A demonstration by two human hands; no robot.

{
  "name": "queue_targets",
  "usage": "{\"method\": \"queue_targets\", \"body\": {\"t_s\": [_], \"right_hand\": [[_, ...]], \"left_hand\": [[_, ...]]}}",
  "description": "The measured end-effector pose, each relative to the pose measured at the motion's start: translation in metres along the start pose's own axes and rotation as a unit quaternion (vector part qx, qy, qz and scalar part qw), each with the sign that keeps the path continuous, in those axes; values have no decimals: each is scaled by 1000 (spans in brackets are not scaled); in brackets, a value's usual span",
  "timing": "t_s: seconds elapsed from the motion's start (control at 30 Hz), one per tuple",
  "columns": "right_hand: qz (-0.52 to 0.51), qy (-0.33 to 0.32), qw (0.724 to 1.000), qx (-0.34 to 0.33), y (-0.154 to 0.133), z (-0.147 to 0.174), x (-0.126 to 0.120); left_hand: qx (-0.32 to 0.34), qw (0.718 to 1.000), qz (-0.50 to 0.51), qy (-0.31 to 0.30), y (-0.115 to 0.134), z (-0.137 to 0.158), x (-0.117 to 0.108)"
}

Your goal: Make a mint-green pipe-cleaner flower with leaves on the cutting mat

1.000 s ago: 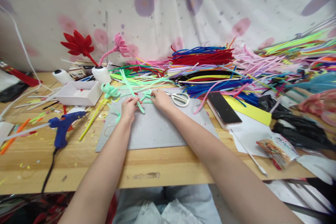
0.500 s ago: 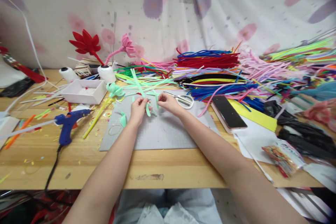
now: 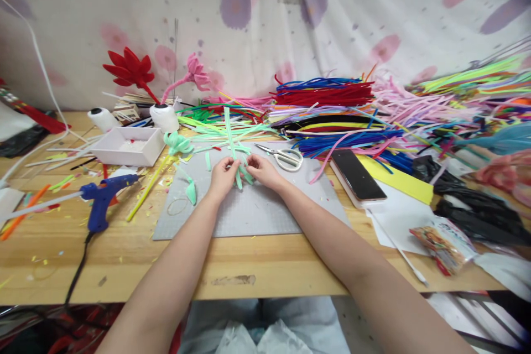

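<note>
Mint-green pipe cleaners (image 3: pixel 229 131) stand up between my two hands over the grey cutting mat (image 3: pixel 265 215). My left hand (image 3: pixel 224 178) is closed around them, thumb and fingers pinched together. On the other side, my right hand (image 3: pixel 262 171) pinches the same green stems near their lower ends. The fingertips of both hands almost meet. A short green piece (image 3: pixel 208 161) lies on the mat left of my hands, and a green petal-like piece (image 3: pixel 191 192) is nearer the mat's left edge. Scissors (image 3: pixel 286 159) rest just right of my right hand.
A blue glue gun (image 3: pixel 102 199) with a cord lies at left. Behind it are a white box (image 3: pixel 128 145), a green flower on a yellow stem (image 3: pixel 177 144) and a red flower (image 3: pixel 129 68). Bundled pipe cleaners (image 3: pixel 323 94) line the back. A phone (image 3: pixel 359 176) is at right.
My right hand has come closer to my left, and both now hold the green pipe cleaners. The long stems have turned more upright. The view has shifted slightly.
</note>
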State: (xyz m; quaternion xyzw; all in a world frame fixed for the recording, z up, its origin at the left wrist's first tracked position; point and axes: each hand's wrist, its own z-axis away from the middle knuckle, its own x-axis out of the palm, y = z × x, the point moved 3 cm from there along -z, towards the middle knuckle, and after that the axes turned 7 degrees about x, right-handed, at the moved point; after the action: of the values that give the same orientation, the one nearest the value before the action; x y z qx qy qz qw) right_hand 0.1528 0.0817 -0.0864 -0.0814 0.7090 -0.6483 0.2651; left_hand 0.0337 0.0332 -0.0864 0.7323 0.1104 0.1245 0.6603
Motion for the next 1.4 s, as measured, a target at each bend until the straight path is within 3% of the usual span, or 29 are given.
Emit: {"method": "queue_targets", "body": {"t_s": [0.1,0.2,0.4,0.6,0.7,0.77,0.93,1.13,1.4], "right_hand": [[-68,35,997,13,2,-2,-6],[-114,10,993,25,1,-1,-5],[-26,-69,997,-15,-8,7,3],[-33,-32,999,-6,-7,6,-2],[-91,19,996,5,-4,1,-6],[-105,50,993,14,-4,-2,-12],[1,79,997,-24,-15,1,-30],[100,116,987,-46,-16,2,-39],[97,128,986,-43,-14,1,-40]], "left_hand": [[-9,1000,8,16,3,0,0],[-14,998,45,35,6,0,-1],[-5,996,84,42,5,-1,-1],[-8,997,63,35,5,-2,-2],[-12,1000,0,14,5,-3,-3],[10,995,-96,0,5,-3,-7],[106,945,-309,6,11,-2,-15],[150,909,-388,-13,18,2,-11],[139,907,-397,-14,19,3,-10]]}}
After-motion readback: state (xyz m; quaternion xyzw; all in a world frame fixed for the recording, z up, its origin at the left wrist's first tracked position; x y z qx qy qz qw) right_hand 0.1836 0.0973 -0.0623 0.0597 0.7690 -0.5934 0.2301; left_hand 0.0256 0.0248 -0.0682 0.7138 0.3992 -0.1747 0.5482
